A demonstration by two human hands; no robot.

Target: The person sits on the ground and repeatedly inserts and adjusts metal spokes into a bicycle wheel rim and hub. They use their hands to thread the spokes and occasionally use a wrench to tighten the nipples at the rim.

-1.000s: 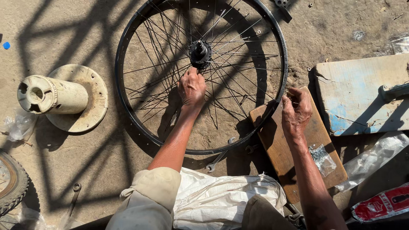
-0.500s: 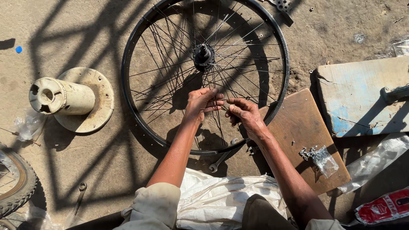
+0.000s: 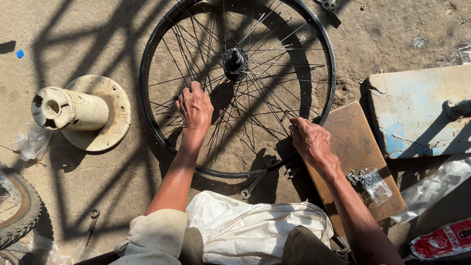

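Observation:
A black bicycle wheel rim (image 3: 159, 135) lies flat on the sandy ground, with loose spokes fanning from its hub (image 3: 235, 61). My left hand (image 3: 195, 107) rests palm down on the spokes in the wheel's left part, fingers spread. My right hand (image 3: 309, 140) is at the rim's lower right, fingers curled around a thin spoke (image 3: 283, 117) near the rim. A wrench (image 3: 255, 183) lies on the ground under the rim's near edge.
A cream flanged cylinder (image 3: 73, 110) lies at the left. A brown wooden board (image 3: 358, 152) with a small plastic bag of metal parts (image 3: 370, 180) sits at the right, beside a worn blue-white slab (image 3: 417, 113). A tyre (image 3: 19, 211) shows at lower left, white sacking (image 3: 255, 230) over my lap.
Both hands were together near the wheel's middle; the left has moved out to the left spokes, and the right has shifted to the lower right rim.

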